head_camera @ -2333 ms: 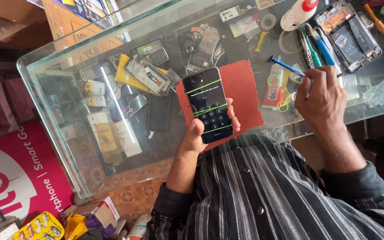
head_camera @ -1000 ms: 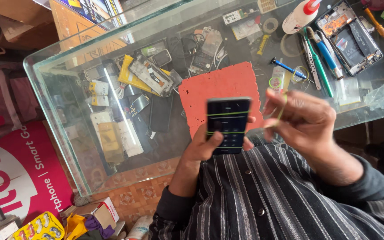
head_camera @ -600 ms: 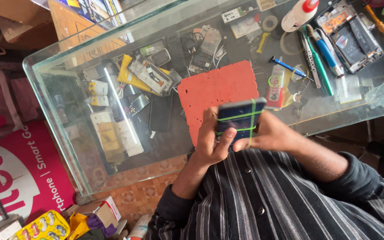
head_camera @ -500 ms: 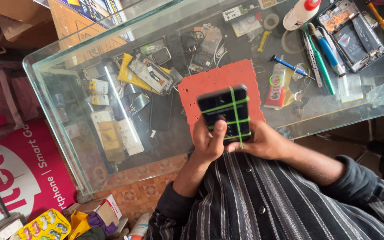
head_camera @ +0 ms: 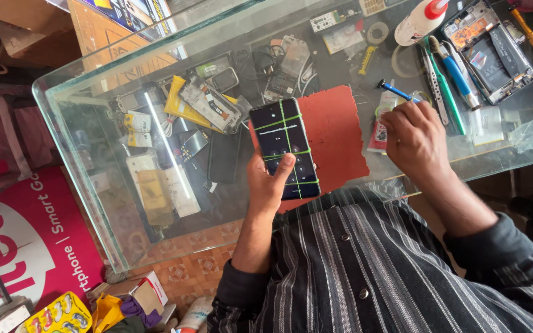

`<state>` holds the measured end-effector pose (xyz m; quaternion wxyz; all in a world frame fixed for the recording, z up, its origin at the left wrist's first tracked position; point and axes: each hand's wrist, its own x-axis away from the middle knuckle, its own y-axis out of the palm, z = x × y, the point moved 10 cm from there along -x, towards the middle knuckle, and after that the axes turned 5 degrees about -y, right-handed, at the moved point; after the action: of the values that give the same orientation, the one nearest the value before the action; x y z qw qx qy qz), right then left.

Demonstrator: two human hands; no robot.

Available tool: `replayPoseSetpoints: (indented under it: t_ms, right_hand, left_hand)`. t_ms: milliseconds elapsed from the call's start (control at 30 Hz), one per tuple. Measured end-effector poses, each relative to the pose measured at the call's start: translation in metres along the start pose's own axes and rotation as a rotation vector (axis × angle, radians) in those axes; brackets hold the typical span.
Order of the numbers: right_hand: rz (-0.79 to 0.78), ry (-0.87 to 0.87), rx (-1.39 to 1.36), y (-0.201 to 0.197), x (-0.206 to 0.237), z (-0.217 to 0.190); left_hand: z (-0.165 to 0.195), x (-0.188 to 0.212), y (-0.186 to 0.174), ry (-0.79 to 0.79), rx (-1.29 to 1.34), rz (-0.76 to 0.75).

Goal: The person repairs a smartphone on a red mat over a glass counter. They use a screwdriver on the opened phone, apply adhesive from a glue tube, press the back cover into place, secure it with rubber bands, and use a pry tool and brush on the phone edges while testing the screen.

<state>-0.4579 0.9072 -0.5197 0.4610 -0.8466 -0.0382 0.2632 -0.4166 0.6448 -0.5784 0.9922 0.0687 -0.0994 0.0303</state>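
My left hand [head_camera: 268, 185] holds a black smartphone [head_camera: 284, 148] with its lit screen up. Green rubber bands cross the phone lengthwise and sideways, and my thumb rests on the lower screen. The phone hovers over a red mat [head_camera: 333, 135] on the glass counter [head_camera: 81, 160]. My right hand [head_camera: 416, 140] rests on the counter to the right of the mat, fingers curled down over a small red-and-white packet [head_camera: 379, 132] and a ring of green bands. Whether its fingers pinch anything is hidden. A blue-handled tool [head_camera: 395, 90] lies just above that hand.
On the counter's far right lie an opened phone body [head_camera: 490, 43], a green-handled tool [head_camera: 444, 92], a blue pen-like tool [head_camera: 458, 71], a white glue bottle [head_camera: 421, 18] and a tape roll [head_camera: 377, 32]. Several phone parts lie under the glass at the left.
My right hand has left the phone and gone back to the counter on the right. The phone now carries crossed green bands and sits in my left hand alone.
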Motion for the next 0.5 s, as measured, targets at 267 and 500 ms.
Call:
replayPoseSetpoints:
  t_ms: [267, 500]
  right_hand:
    - [-0.171, 0.297, -0.69, 0.036, -0.002, 0.006]
    - [-0.342, 0.319, -1.162, 0.062, 0.024, -0.032]
  left_hand:
    - [-0.022, 0.003, 0.048, -0.109, 0.119, -0.358]
    - [-0.041, 0.011, 0.068, -0.206, 0.273, -0.558]
